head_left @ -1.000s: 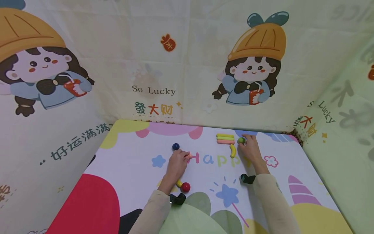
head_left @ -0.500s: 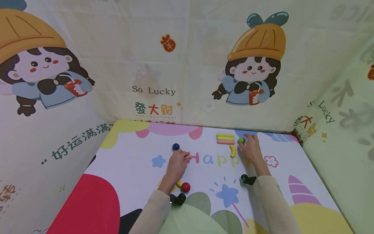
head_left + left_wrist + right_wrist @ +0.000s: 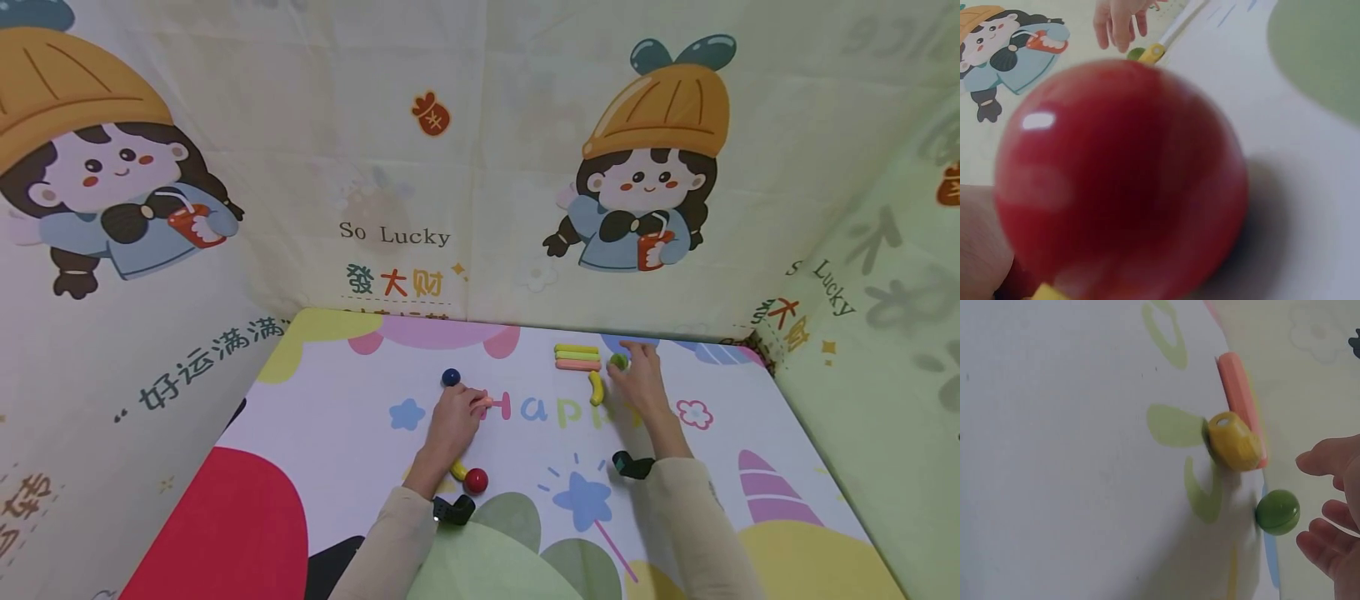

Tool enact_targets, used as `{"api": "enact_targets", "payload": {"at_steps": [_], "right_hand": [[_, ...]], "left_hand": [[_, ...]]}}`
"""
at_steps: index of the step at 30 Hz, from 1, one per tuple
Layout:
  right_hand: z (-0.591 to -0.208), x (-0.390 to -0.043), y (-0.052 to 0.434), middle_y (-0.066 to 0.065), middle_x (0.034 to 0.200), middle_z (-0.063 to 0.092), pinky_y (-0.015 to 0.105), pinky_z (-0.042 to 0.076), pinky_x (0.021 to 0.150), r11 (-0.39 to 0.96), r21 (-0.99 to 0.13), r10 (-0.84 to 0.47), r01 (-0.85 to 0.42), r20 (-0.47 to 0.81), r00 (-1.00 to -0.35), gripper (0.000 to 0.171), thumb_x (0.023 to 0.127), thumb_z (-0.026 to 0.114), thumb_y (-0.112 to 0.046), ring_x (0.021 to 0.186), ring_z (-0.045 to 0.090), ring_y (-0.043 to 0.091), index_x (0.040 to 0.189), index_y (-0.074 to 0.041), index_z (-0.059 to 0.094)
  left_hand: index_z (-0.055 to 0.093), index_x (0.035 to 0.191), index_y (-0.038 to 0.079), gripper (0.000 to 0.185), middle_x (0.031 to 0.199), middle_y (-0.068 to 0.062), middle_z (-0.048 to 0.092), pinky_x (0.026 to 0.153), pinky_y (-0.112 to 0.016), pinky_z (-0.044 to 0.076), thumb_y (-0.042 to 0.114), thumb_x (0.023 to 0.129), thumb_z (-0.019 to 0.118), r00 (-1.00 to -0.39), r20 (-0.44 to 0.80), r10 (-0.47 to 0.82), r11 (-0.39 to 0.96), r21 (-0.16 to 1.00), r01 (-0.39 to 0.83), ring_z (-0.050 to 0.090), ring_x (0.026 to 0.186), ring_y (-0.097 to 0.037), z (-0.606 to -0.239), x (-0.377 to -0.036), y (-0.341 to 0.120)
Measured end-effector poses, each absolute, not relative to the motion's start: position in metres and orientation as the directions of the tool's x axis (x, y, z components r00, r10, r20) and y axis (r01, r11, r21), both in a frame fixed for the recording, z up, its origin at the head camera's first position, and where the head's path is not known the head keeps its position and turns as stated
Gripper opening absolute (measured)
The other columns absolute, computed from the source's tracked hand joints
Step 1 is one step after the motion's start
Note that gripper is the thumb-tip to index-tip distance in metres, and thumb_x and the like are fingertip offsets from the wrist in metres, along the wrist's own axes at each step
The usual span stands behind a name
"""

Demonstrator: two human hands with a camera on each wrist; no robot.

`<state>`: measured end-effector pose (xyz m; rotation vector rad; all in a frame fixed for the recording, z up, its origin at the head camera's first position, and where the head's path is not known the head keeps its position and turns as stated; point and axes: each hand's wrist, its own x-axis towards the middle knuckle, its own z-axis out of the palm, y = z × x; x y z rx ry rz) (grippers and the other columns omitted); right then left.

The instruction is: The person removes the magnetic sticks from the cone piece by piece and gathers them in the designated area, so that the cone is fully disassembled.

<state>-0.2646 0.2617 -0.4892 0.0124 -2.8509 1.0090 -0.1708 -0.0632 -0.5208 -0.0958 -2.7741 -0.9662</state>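
My left hand [image 3: 454, 419] lies on the mat with its fingertips pinching a short pink stick [image 3: 483, 402], most of it hidden under the fingers. A blue ball [image 3: 451, 377] sits just beyond that hand. Beside my left wrist are a red ball [image 3: 476, 480], [image 3: 1122, 181] and a small yellow piece [image 3: 458, 469]. My right hand [image 3: 637, 380] hovers with relaxed fingers [image 3: 1329, 512] next to a green ball [image 3: 618, 361], [image 3: 1278, 512], not gripping it. A curved yellow piece [image 3: 596, 387], [image 3: 1233, 442] lies left of it.
Yellow, green and pink sticks [image 3: 577, 357] lie stacked side by side behind the curved piece. The printed play mat [image 3: 337, 433] is closed in by cartoon-print cloth walls [image 3: 465, 167] at the back and on both sides.
The head view has shifted slightly. My right hand's fingers have eased a little off the green ball. The left hand and the other pieces have stayed put.
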Motion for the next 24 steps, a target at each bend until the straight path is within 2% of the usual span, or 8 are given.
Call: {"api": "enact_targets", "payload": {"at_steps": [9,13,16,20,24], "right_hand": [[-0.487,-0.256,0.246,0.03,0.143,0.038,0.061,0.033,0.115,0.744,-0.663,0.012,-0.077,0.129,-0.992,0.055,0.094,0.065,-0.015,0.136,0.036,0.046,0.143,0.003,0.046],[-0.485,-0.252,0.237,0.028,0.145,0.037,0.059,0.036,0.114,0.737,-0.673,0.015,-0.064,0.111,-0.994,0.057,0.094,0.064,-0.016,0.133,0.038,0.043,0.145,0.001,0.046],[-0.484,-0.248,0.231,0.028,0.144,0.038,0.058,0.04,0.112,0.736,-0.674,0.013,-0.067,0.112,-0.994,0.058,0.093,0.065,-0.018,0.13,0.041,0.042,0.145,0.001,0.046],[-0.483,-0.244,0.223,0.028,0.14,0.041,0.056,0.044,0.107,0.739,-0.668,0.0,-0.086,0.128,-0.992,0.058,0.093,0.066,-0.019,0.124,0.045,0.042,0.143,0.003,0.047],[-0.483,-0.241,0.214,0.027,0.139,0.042,0.056,0.042,0.107,0.731,-0.675,-0.008,-0.094,0.13,-0.992,0.058,0.094,0.065,-0.02,0.124,0.044,0.04,0.143,0.003,0.046]], "left_hand": [[0.075,0.112,0.007,0.026,0.105,-0.007,0.066,0.085,-0.034,0.059,0.02,0.09,0.075,-0.98,0.197,-0.023,0.711,0.693,0.122,0.06,0.094,-0.02,-0.518,-0.164,-0.071],[0.075,0.11,0.007,0.025,0.104,-0.007,0.067,0.081,-0.034,0.058,0.021,0.09,0.075,-0.978,0.209,-0.024,0.699,0.703,0.133,0.059,0.092,-0.02,-0.515,-0.161,-0.075],[0.074,0.113,0.006,0.029,0.106,-0.007,0.065,0.078,-0.032,0.056,0.023,0.089,0.075,-0.985,0.174,-0.02,0.696,0.709,0.111,0.057,0.092,-0.02,-0.513,-0.158,-0.078],[0.071,0.119,0.005,0.039,0.113,-0.011,0.063,0.076,-0.032,0.055,0.03,0.088,0.075,-0.994,0.111,-0.015,0.731,0.679,0.065,0.055,0.096,-0.022,-0.51,-0.156,-0.08],[0.068,0.122,0.005,0.048,0.116,-0.011,0.058,0.075,-0.031,0.054,0.037,0.086,0.075,-1.0,0.025,-0.013,0.796,0.606,0.005,0.053,0.094,-0.021,-0.506,-0.155,-0.082]]}}
